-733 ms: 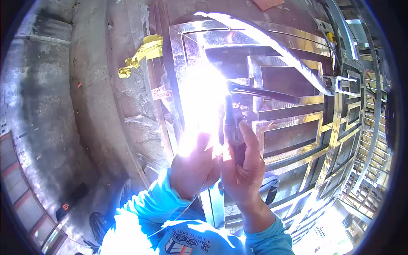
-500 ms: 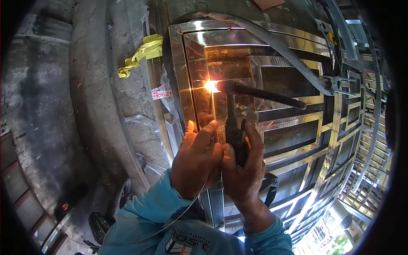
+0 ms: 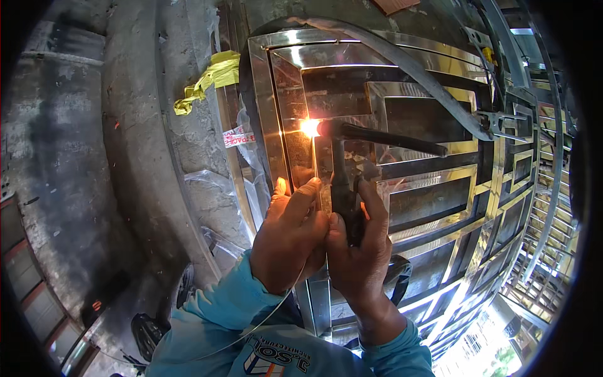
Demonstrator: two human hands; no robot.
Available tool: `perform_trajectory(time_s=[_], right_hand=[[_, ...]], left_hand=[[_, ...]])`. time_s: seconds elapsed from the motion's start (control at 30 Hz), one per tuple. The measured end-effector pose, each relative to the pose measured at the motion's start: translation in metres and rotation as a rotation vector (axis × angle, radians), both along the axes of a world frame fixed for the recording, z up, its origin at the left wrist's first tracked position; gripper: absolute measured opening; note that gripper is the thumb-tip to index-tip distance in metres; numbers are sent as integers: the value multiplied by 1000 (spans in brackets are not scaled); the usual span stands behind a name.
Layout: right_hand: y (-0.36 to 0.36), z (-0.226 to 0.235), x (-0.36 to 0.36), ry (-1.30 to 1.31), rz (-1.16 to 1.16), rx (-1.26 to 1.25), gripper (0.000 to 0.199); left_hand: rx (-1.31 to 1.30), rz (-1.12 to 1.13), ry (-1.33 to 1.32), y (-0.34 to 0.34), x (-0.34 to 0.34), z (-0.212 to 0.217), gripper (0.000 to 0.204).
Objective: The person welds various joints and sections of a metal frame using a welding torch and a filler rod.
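Observation:
My right hand (image 3: 360, 251) is closed round the handle of a black TIG welding torch (image 3: 342, 169). A bright arc glows at the torch's tip, against a shiny metal frame (image 3: 260, 100) of square tubes. Pinched in my left hand (image 3: 290, 235) is a thin filler rod (image 3: 315, 160), whose far end reaches up to the glow. Its long tail passes below my left hand and bends away over my left sleeve. The two hands touch or nearly touch, both resting low over the frame. Glare hides the exact spot where rod, tip and metal meet.
A thick grey cable or hose (image 3: 402, 60) arches across the frame's top to a clamp (image 3: 499, 122) at the right. Yellow tape (image 3: 217, 72) wraps a wooden strip (image 3: 233, 169) on the left, beside loose clear plastic. Concrete floor (image 3: 144, 119) lies further left.
The torch tip and its arc have shifted very slightly left. The rod and both hands hold nearly the same place.

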State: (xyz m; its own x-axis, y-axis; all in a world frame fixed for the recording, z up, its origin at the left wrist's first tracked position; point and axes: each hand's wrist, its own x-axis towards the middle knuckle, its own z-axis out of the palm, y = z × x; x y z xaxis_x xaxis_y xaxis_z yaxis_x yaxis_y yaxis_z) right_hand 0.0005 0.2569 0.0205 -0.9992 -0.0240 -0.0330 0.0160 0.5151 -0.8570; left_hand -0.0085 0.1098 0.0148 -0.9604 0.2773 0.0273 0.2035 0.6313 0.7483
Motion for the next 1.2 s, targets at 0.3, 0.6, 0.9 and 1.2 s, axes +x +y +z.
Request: perform_trajectory(time_s=[0.3,0.6,0.9,1.2], right_hand=[[1,0,-1,44,34,49,57],[-3,3,1,32,-38,24,55],[1,-3,0,76,40,42,54],[-2,4,1,26,3,46,56]], left_hand=[[47,2,23,-3,5,-4,26],[-15,-13,32,-1,-1,3,18],[63,40,39,0,8,-5,27],[-39,-25,48,-2,-3,7,16]])
